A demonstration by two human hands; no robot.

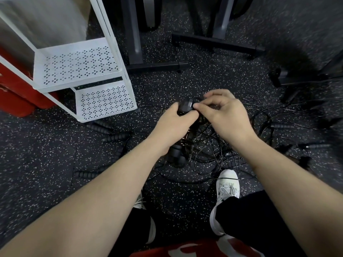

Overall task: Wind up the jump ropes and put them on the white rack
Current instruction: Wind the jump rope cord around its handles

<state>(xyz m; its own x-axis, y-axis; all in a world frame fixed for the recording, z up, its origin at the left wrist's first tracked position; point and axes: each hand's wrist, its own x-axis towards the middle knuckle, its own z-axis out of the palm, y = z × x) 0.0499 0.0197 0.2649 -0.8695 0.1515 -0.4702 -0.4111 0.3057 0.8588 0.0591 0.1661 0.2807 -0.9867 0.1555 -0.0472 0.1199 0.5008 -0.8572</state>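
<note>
At the centre of the frame the left hand (173,125) grips a bundle of black jump-rope handles (183,108), its fingers wrapped round them so that the handle tops stick out above the knuckles and the lower ends show beneath the wrist. The right hand (225,115) is just beside it, touching the same bundle; its thumb and forefinger pinch something thin at the handle tops, most likely the cord, though the dark cord against the dark handles makes this hard to tell for certain. The other fingers of that hand are loosely curled.

Below and to the right of both hands a tangle of thin black cords (213,151) lies spread over the speckled black floor (46,164). More ribbed black handles (111,135) lie on the floor at centre left, near the foot of the rack, and others are scattered at the right edge.

The white rack (78,65) stands in the upper left of the frame, its two perforated shelves bare. A red object (13,93) sits behind it at the left edge. Black equipment legs (219,42) cross the top of the frame. A white shoe (227,184) is planted at lower right, just beside the cords.
</note>
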